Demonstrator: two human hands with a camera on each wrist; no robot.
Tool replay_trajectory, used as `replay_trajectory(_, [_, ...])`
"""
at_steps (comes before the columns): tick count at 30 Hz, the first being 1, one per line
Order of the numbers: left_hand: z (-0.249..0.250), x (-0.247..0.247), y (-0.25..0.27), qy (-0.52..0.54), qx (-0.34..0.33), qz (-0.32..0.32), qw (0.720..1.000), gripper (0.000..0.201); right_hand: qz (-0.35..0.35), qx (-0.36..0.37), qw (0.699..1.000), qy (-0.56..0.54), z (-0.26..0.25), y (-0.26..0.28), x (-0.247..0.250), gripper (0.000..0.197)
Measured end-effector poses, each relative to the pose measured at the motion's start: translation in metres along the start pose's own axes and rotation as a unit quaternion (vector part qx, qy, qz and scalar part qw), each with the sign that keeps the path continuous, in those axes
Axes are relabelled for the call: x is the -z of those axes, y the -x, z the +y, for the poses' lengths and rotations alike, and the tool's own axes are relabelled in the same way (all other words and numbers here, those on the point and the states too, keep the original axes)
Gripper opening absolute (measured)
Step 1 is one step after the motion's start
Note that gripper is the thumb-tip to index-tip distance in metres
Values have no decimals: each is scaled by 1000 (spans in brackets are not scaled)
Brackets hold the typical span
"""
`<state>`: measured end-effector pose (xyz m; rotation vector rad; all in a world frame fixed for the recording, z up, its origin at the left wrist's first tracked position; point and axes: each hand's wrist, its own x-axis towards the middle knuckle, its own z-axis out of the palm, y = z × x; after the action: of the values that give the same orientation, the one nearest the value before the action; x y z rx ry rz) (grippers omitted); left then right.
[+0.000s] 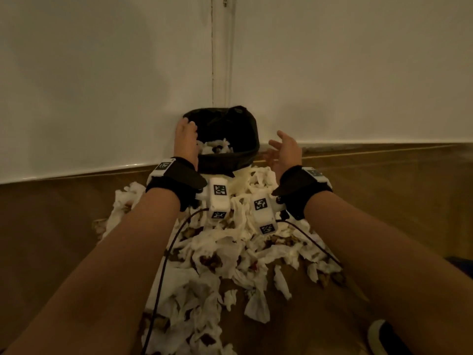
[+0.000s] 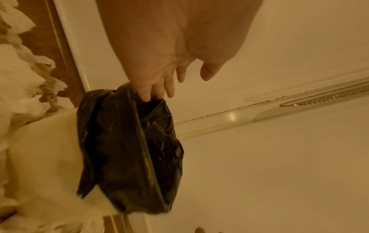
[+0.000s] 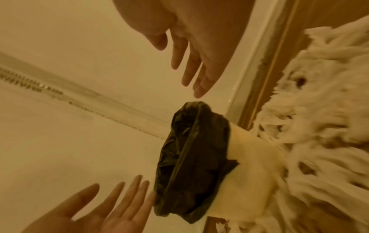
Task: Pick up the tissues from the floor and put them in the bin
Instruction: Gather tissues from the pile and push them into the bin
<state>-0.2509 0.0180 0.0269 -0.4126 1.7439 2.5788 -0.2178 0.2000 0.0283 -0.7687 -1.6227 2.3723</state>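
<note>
Many crumpled white paper tissues are lying near us; a few are sitting inside the small black-lined bin. Our left hand, fingers straight, is touching its rim, probably steadying it, while our right hand is hovering spread, empty.

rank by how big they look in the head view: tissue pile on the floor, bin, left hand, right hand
1. Tissue pile, by far the largest.
2. Bin, lined with a black bag.
3. Left hand and right hand: they look about alike, so no ranking between them.
</note>
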Motion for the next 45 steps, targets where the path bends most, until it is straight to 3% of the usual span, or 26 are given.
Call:
replay_trajectory(3, [-28,-5,38,-80,-41,-9,996,27,95,-5,995,34,32,17,44,30])
replay_trajectory(6, [-78,-9,79,-190,-10,-115,975,24,164,-20,979,123,83,34,93,30])
replay_trajectory(8, [-116,-7,103,-265,21,-193,945,24,189,-34,963,190,116,47,124,27])
replay_trajectory(10, [-150,0,122,-368,29,-258,893,20,181,-70,942,273,141,61,152,26])
replay_trajectory(12, [-178,8,135,-483,31,-317,816,16,170,-100,920,338,160,74,173,23])
replay_trajectory(16, [-220,30,154,-633,12,-363,684,21,162,-95,868,460,183,93,197,25])
replay_trajectory(18, [-237,40,163,-679,-31,-361,639,27,156,-96,860,476,192,98,204,28])
replay_trajectory(23, [-263,53,179,-737,-49,-383,555,57,137,-118,856,484,209,101,203,32])
replay_trajectory(28, [-270,54,186,-760,-40,-394,515,67,121,-106,847,506,217,102,195,33])
replay_trajectory(33, [-264,50,186,-760,-46,-394,515,48,102,-107,842,519,219,104,194,34])
replay_trajectory(37, [-260,48,187,-759,-54,-389,519,52,90,-96,841,525,222,104,193,36])
replay_trajectory(41, [-258,47,191,-767,-37,-370,523,51,50,-98,808,579,226,104,192,47])
replay_trajectory(45, [-256,46,189,-759,-12,-396,518,58,-18,-96,772,628,227,105,191,58])
